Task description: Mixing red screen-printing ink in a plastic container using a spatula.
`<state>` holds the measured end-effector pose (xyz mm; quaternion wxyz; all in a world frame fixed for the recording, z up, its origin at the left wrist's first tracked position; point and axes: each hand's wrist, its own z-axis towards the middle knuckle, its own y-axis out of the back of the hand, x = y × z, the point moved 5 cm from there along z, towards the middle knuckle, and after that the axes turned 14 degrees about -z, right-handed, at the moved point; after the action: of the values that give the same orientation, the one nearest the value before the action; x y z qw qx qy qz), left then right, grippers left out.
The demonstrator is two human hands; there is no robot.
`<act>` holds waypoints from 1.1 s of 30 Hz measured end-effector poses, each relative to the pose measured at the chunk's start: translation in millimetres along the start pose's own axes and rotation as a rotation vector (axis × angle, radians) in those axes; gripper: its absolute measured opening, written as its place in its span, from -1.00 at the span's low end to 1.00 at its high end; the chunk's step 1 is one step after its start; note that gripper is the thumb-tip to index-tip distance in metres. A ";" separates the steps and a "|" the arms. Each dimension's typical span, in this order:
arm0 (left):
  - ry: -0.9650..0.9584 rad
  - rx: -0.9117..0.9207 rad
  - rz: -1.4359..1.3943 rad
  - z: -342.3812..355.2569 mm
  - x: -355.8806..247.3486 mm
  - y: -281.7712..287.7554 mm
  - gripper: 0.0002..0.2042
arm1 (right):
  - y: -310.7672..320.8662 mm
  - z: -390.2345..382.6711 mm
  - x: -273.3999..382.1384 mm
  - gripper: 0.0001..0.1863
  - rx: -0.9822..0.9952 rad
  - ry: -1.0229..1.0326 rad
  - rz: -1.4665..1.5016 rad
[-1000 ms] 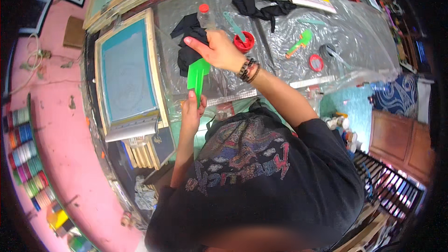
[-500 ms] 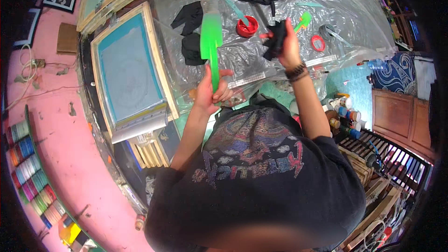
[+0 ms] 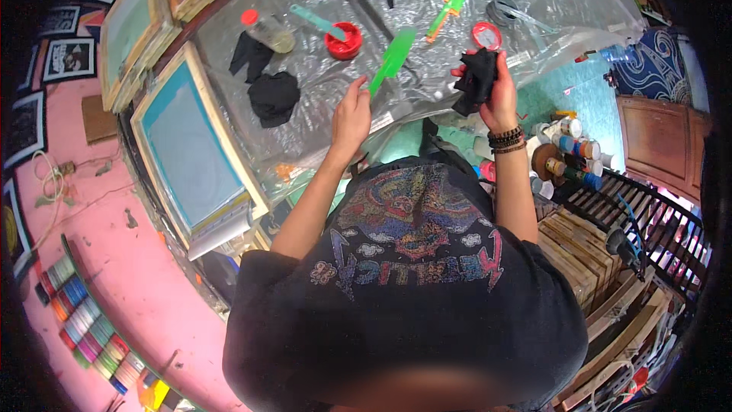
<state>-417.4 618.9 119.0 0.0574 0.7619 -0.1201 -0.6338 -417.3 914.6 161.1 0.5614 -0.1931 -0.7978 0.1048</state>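
Green spatula (image 3: pixel 395 56) in left hand (image 3: pixel 351 119)

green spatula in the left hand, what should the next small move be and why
Probably bring the black cloth across to the green spatula for a wipe: the left hand has the spatula by its narrow end, leaving the broad end uncovered, while the right hand holds the cloth bunched and apart from it.
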 end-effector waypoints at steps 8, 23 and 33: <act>-0.020 0.011 0.173 99.1 -17.9 -135.1 -0.58 | 132.2 2.6 47.1 -0.29 -0.089 -0.021 0.001; 0.039 0.045 0.176 57.8 -23.4 -175.1 -0.73 | 209.6 97.4 61.3 -0.28 0.092 -0.117 -0.085; -0.027 -0.179 0.560 20.2 -19.7 -83.6 -0.79 | 105.8 128.8 55.0 -0.40 0.457 -0.185 0.028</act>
<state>-431.3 705.9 113.9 0.2955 0.6824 -0.2698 -0.6117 -534.0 1039.9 122.7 0.5135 -0.0620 -0.7987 0.3075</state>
